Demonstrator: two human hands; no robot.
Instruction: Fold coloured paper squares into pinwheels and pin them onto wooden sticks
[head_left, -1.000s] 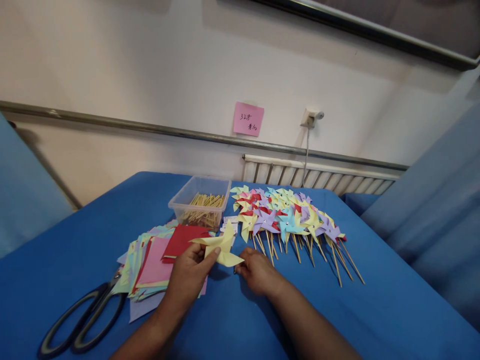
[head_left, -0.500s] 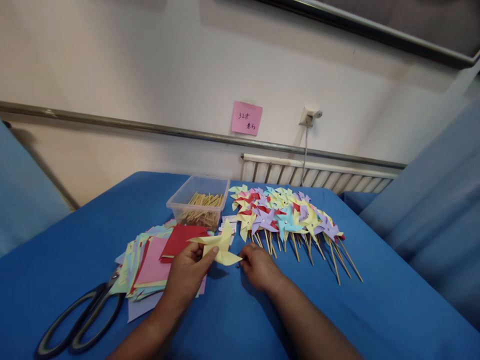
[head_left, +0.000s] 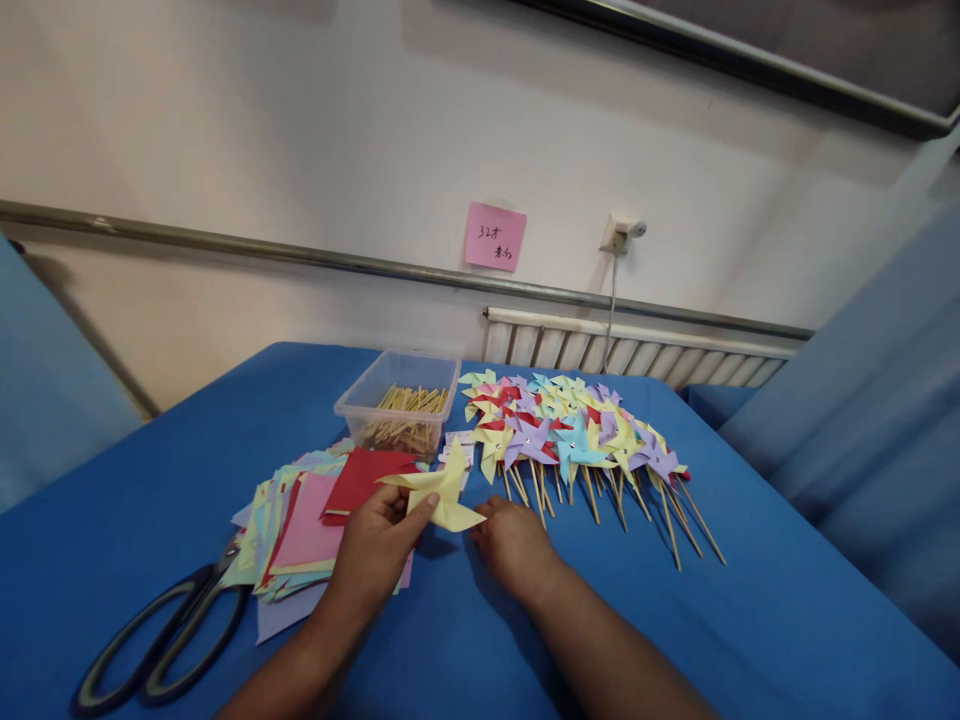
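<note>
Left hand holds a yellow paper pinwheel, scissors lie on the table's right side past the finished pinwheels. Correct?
Not quite. The left hand does hold the yellow paper pinwheel, but the head view shows the scissors on the table's left, beside the paper squares.

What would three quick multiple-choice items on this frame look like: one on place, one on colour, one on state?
1. Where are the scissors?
A. near left of the paper stack
B. inside the tub
C. on the finished pinwheels

2. What colour is the pinwheel in the left hand?
A. red
B. yellow
C. purple

3. What is the right hand doing?
A. gripping the scissors
B. lifted high above the table
C. resting low on the blue cloth

Answers: 1 A, they lie at the stack's near-left edge; 2 B, its folded blades are pale yellow; 3 C, it sits on the cloth beside the pinwheel.
</note>
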